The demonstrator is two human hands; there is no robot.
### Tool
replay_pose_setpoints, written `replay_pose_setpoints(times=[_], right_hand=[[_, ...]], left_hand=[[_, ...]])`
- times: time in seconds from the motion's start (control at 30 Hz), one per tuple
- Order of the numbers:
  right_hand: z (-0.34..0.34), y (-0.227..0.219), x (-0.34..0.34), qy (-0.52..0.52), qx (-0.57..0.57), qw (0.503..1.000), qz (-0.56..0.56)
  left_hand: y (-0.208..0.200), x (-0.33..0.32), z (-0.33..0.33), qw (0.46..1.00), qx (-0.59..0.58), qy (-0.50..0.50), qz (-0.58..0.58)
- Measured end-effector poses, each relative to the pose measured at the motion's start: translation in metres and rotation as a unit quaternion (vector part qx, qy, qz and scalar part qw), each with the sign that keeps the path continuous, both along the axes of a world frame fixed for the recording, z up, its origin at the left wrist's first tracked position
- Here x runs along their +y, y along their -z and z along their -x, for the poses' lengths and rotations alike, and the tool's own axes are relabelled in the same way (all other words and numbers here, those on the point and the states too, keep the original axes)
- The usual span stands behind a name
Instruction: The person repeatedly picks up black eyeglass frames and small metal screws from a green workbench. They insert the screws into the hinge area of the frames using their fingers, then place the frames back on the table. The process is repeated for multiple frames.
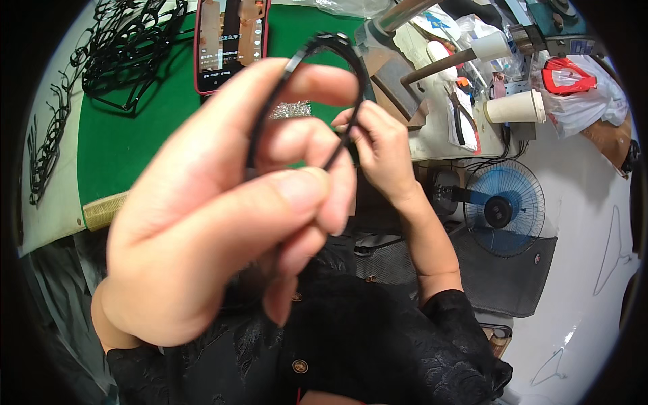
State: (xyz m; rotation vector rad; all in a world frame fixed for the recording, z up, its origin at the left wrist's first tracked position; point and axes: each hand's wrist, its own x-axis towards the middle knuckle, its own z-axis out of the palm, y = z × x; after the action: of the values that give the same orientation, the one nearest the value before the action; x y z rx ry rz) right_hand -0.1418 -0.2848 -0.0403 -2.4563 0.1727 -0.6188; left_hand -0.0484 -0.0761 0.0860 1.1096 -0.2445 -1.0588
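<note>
Close up, my left hand (196, 223) holds a black eyeglass frame (332, 42) raised off the table. Its thumb and fingers pinch one thin arm of the frame, and the other arm runs along the index finger. Behind it and lower, my right hand (386, 152) is at the front edge of the green mat (101, 152), fingers curled together in a pinch. What the right fingers hold is hidden behind the eyeglass frame. Between the left fingers, a small pile of shiny silver bits (291, 110) shows on the mat.
A heap of black eyeglass frames (135, 64) lies at the far left, with more frames (50, 145) beside the mat. A phone (229, 40) with a lit screen is at the back. To the right are a metal stand (398, 84), pliers (464, 115), a paper cup (509, 108) and a fan (499, 212).
</note>
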Motion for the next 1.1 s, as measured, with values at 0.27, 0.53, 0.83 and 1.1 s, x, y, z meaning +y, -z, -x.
replay_pose_setpoints(times=[0.27,0.53,0.83,1.1], right_hand=[[0.001,0.006,0.004,-0.010,0.036,0.999,0.018],[0.000,0.007,0.008,0.000,0.037,0.999,0.014],[0.001,0.001,0.014,0.005,0.033,0.998,0.055],[0.000,-0.002,0.020,0.002,0.080,0.992,0.092]], left_hand=[[0.001,-0.004,-0.005,0.998,-0.062,-0.014,0.000],[-0.013,-0.008,0.009,0.996,-0.055,-0.065,-0.021],[0.021,0.000,-0.014,0.989,0.021,0.080,0.124],[0.024,0.001,-0.015,0.980,0.041,0.140,0.138]])
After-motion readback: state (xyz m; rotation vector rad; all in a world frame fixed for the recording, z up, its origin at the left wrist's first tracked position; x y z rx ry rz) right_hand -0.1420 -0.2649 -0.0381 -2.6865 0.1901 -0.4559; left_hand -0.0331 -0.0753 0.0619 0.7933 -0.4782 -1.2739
